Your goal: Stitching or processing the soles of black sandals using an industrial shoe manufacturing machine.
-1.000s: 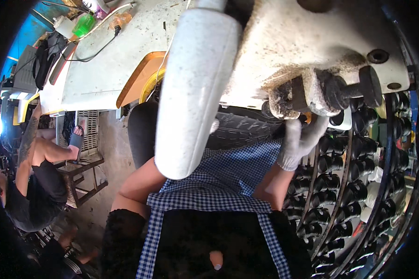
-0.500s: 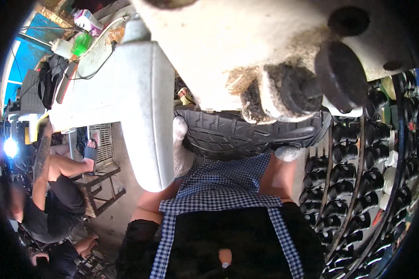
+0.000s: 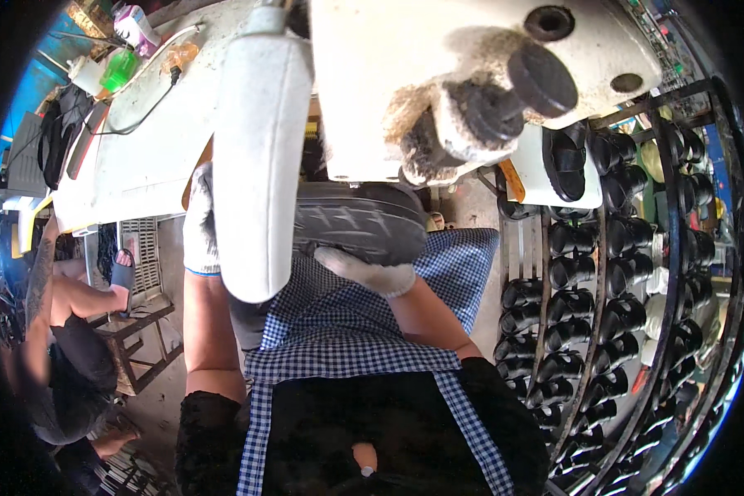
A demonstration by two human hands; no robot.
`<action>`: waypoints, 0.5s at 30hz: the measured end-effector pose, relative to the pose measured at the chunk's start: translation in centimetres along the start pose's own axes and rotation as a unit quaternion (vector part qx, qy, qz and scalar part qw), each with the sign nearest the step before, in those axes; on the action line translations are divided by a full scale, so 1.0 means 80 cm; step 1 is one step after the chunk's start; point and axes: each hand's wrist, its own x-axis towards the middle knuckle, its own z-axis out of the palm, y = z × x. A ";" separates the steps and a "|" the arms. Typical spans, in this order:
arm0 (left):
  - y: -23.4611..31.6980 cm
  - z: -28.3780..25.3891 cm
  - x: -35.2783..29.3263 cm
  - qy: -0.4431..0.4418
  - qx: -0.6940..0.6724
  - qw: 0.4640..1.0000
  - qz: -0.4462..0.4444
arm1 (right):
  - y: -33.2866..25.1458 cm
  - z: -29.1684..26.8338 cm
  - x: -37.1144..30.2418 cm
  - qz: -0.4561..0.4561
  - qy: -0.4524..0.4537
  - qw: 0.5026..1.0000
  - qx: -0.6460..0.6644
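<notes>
A black shoe (image 3: 360,223), its ridged rubber sole toward me, is held above my lap, below a white machine (image 3: 364,91). Under its near side my right hand (image 3: 368,273), in a white knit glove, grips the shoe, fingers pointing left along the sole. The white upright housing (image 3: 260,165) of the machine covers the shoe's left end. Just left of that housing is my left hand (image 3: 200,227), also gloved; its fingers are partly hidden, and whether they touch the shoe cannot be seen. The shoe's upper is out of sight.
Racks of black sandals (image 3: 570,298) stand on the right, with one sandal (image 3: 565,161) on a pale board. At left, a white worktop (image 3: 140,165) carries a green bottle (image 3: 120,70) and a cable. Another person (image 3: 74,347) sits beyond a wooden stool (image 3: 145,347).
The shoe has shifted left, partly behind the housing. My right hand has come left under the sole, and my left hand has moved to the housing's left side. The view has shifted too.
</notes>
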 end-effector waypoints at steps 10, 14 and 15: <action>0.016 0.036 -0.029 -0.144 0.283 0.939 0.133 | -0.014 -0.098 0.079 0.203 -0.258 0.944 0.014; -0.004 0.122 -0.039 -0.277 0.273 0.919 0.059 | -0.033 -0.144 0.125 0.197 -0.384 0.897 -0.097; -0.012 0.134 -0.043 -0.248 0.271 0.930 -0.010 | -0.036 -0.155 0.129 0.170 -0.399 0.893 -0.118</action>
